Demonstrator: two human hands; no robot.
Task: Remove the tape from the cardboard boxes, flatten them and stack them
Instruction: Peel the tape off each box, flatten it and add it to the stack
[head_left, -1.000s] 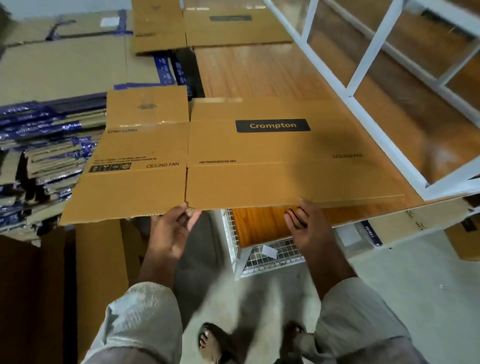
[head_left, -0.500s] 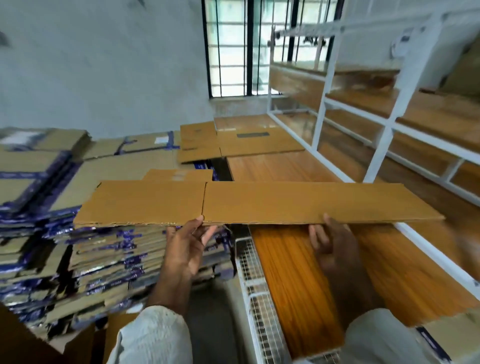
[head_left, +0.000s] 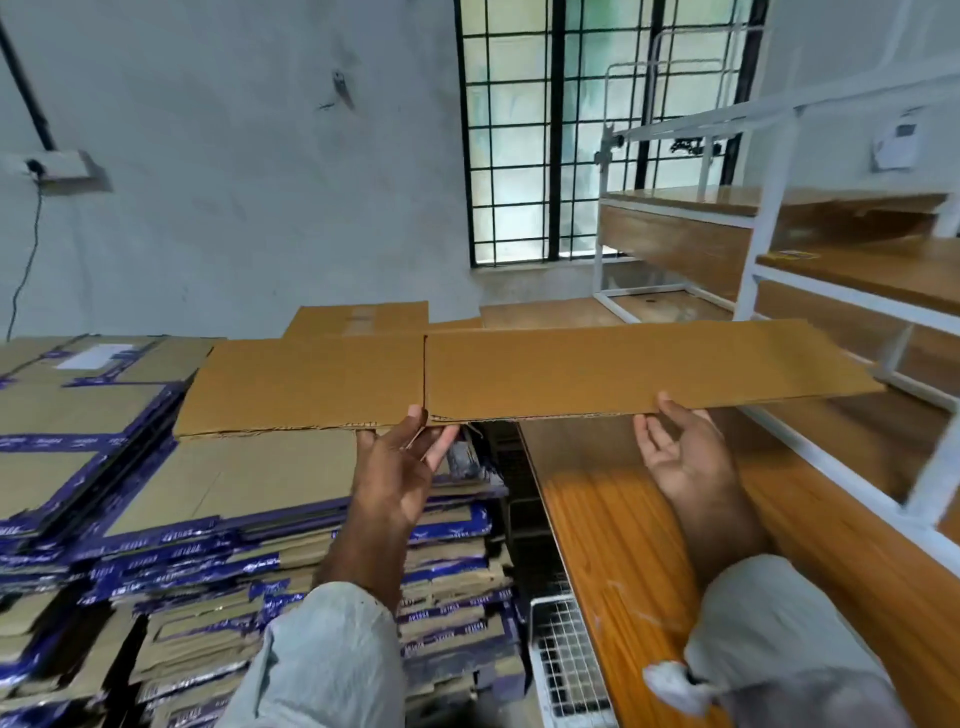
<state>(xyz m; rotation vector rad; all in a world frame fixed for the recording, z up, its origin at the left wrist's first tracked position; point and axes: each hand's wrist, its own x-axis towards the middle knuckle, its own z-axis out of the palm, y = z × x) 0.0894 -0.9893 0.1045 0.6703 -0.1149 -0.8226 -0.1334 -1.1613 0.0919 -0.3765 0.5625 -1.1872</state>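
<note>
The flattened cardboard box (head_left: 519, 379) is held level at chest height, seen almost edge-on, its near edge toward the person; it hangs above the gap between the stack of flattened boxes (head_left: 208, 519) on the left and the wooden table (head_left: 779, 571) on the right. The left hand (head_left: 400, 467) pinches the near edge close to the slit between two flaps, thumb on top and fingers curled beneath; that spot is near the sheet's middle, which probably lets one hand bear most of the weight. The right hand (head_left: 680, 457) lies under the edge further right, palm up and fingers spread loosely; a fingertip seems to touch the edge, though whether it truly supports the sheet I cannot tell, since the edge hides the contact. Holding it flat and high looks meant to clear the pile, so the sheet can slide leftward onto it; the left part of the sheet already overhangs the stack's top. No tape shows on the upper face, so this box appears to be at the stacking step. Another flattened brown box (head_left: 363, 319) lies behind, near the barred window (head_left: 571, 130); a white shelf frame (head_left: 769, 218) stands at right.
</note>
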